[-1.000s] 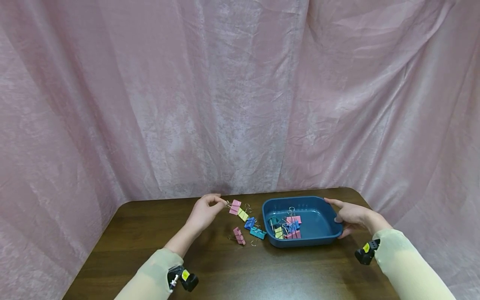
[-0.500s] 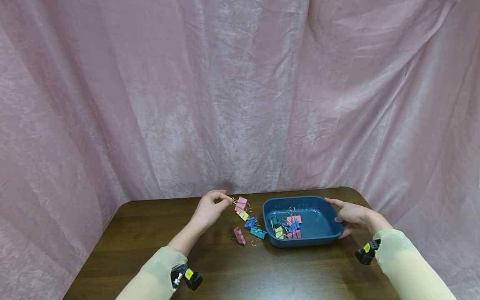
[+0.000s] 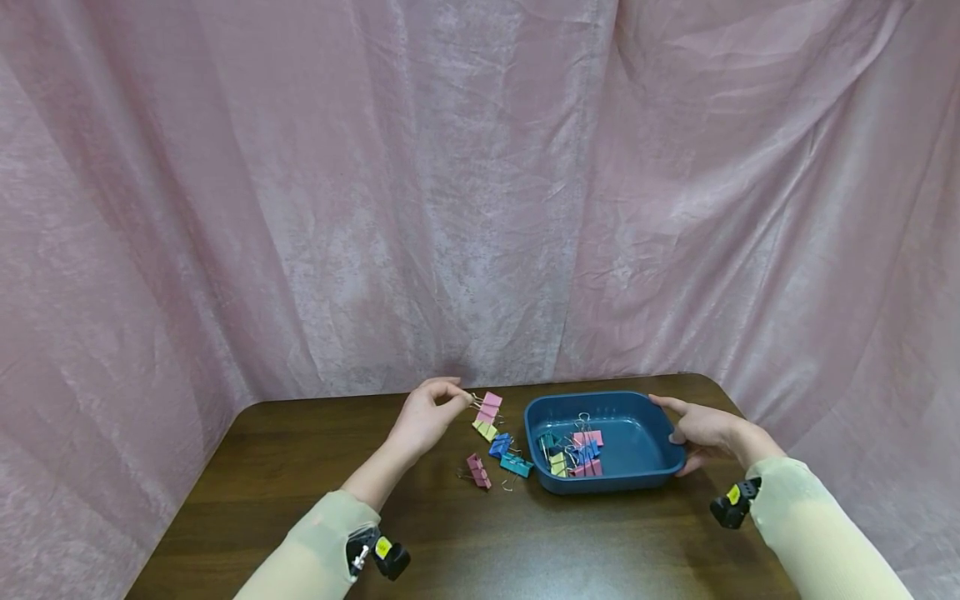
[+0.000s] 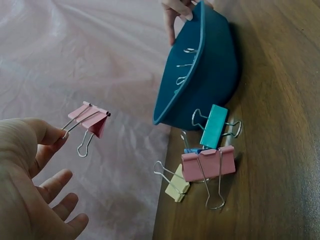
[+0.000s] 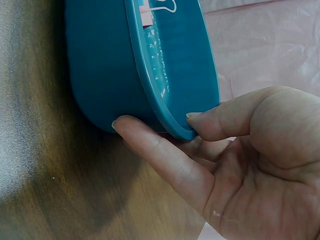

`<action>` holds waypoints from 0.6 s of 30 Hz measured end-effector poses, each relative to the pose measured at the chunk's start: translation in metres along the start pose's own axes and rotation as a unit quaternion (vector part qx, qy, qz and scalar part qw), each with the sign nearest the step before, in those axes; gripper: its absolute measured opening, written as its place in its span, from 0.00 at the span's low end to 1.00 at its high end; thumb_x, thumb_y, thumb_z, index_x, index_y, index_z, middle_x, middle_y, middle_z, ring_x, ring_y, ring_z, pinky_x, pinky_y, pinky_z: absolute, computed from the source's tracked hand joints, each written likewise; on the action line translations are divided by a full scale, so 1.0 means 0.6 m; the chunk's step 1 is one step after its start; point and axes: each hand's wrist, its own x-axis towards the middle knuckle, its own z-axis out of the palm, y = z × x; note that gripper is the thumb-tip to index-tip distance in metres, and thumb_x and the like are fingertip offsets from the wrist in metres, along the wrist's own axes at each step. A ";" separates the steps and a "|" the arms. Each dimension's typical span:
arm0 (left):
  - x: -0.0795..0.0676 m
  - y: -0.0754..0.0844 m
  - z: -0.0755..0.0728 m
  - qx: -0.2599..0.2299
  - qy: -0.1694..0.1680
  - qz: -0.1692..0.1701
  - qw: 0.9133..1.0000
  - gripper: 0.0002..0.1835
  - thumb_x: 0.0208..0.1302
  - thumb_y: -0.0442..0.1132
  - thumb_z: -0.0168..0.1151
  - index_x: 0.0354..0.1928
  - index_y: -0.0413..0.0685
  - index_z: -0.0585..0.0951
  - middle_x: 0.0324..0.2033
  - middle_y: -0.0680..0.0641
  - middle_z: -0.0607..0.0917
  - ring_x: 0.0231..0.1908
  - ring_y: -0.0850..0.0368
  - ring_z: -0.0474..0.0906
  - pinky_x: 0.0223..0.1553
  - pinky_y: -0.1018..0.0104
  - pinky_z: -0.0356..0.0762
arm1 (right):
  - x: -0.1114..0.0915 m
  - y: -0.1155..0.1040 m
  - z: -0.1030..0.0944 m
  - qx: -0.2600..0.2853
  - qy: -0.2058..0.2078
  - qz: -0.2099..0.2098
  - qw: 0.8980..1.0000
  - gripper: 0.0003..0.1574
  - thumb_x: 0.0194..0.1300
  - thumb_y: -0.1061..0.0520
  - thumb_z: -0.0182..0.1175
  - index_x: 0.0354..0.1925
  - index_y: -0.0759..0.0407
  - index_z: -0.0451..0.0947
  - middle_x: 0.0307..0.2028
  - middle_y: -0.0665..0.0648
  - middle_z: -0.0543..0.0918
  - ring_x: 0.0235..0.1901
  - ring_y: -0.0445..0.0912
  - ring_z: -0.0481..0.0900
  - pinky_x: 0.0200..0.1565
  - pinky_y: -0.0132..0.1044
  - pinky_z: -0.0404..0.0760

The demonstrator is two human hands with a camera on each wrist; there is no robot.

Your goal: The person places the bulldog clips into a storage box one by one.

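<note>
Between thumb and forefinger, my left hand (image 3: 427, 418) pinches a pink binder clip (image 3: 490, 407) by a wire handle. In the left wrist view this clip (image 4: 87, 116) hangs off the fingertips, its other handle pointing down, while the remaining fingers spread loosely. Below it on the table lie a yellow clip (image 3: 485, 430), a blue clip (image 3: 500, 446), a teal clip (image 3: 516, 465) and a darker pink clip (image 3: 478, 472). My right hand (image 3: 708, 432) grips the right end of a blue tray (image 3: 622, 484), thumb over the rim (image 5: 172, 127) and fingers against the outer wall.
Several binder clips in pink, blue, yellow and dark green (image 3: 587, 451) lie in the left half of the tray. The brown wooden table (image 3: 465, 550) ends at a pink curtain (image 3: 450, 250) behind it.
My left hand has moved right and slightly away with the pink binder clip, over the far side of the yellow clip. The right hand and the tray have stayed in place.
</note>
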 end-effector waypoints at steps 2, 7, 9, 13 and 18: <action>0.000 0.003 0.001 -0.002 -0.001 0.000 1.000 0.07 0.65 0.45 0.68 0.35 0.51 0.90 0.59 0.48 0.83 0.65 0.45 0.73 0.67 0.46 0.64 | 0.000 0.000 0.000 0.000 0.002 0.000 1.000 0.53 0.68 0.76 0.47 0.82 0.53 0.39 0.72 0.85 0.36 0.42 0.64 0.83 0.38 0.54 0.87; 0.001 0.009 0.005 -0.005 -0.003 0.010 1.000 0.06 0.65 0.44 0.67 0.34 0.53 0.90 0.58 0.47 0.83 0.64 0.45 0.74 0.67 0.46 0.65 | 0.000 -0.001 0.001 -0.001 0.004 -0.001 1.000 0.53 0.68 0.75 0.47 0.82 0.53 0.39 0.72 0.85 0.36 0.42 0.64 0.83 0.38 0.54 0.87; 0.001 0.011 0.007 -0.004 -0.004 0.013 1.000 0.06 0.65 0.44 0.67 0.34 0.53 0.90 0.58 0.47 0.83 0.64 0.45 0.74 0.67 0.46 0.65 | 0.000 0.000 0.001 -0.001 0.003 -0.001 1.000 0.53 0.68 0.75 0.47 0.82 0.53 0.39 0.72 0.85 0.36 0.43 0.64 0.83 0.38 0.54 0.87; 0.002 0.016 0.012 -0.004 -0.006 0.021 1.000 0.06 0.64 0.42 0.67 0.34 0.52 0.90 0.57 0.47 0.83 0.63 0.45 0.75 0.67 0.48 0.65 | 0.002 0.002 0.000 -0.005 0.003 -0.005 1.000 0.53 0.67 0.76 0.47 0.82 0.54 0.40 0.72 0.84 0.36 0.45 0.65 0.82 0.38 0.55 0.87; 0.005 0.020 0.019 -0.007 -0.009 0.031 0.999 0.06 0.64 0.41 0.67 0.34 0.52 0.90 0.57 0.46 0.83 0.63 0.45 0.75 0.67 0.48 0.65 | 0.001 0.003 -0.001 -0.010 0.001 -0.010 1.000 0.53 0.67 0.76 0.47 0.82 0.54 0.40 0.73 0.84 0.34 0.44 0.64 0.83 0.38 0.55 0.87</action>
